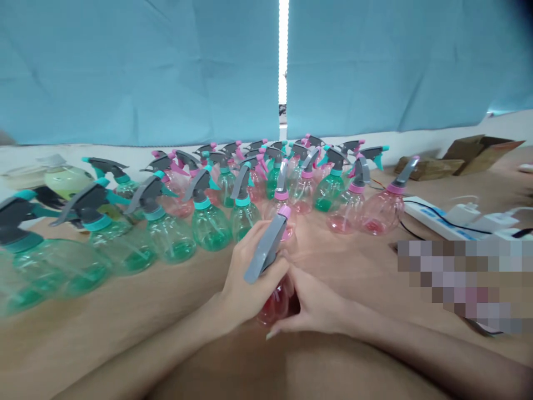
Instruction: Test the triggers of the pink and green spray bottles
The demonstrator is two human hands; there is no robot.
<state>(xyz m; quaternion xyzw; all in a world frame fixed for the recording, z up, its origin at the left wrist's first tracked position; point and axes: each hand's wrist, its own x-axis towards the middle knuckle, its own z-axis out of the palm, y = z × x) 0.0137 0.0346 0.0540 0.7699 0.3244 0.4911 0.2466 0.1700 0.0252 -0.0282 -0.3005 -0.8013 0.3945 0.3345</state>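
A pink spray bottle (275, 303) with a grey trigger head (266, 247) and pink nozzle stands on the wooden table (166, 311) in front of me. My left hand (245, 283) is wrapped around the bottle's neck and trigger head. Low on the right side of the pink body, my right hand (310, 308) grips the bottle. Both hands are closed on it.
Several green and pink spray bottles (208, 219) with grey triggers stand in rows behind and to the left. A white power strip (433, 219) with cables and plugs lies at the right. Cardboard boxes (478, 150) sit at the far right. A blue curtain (141, 66) hangs behind.
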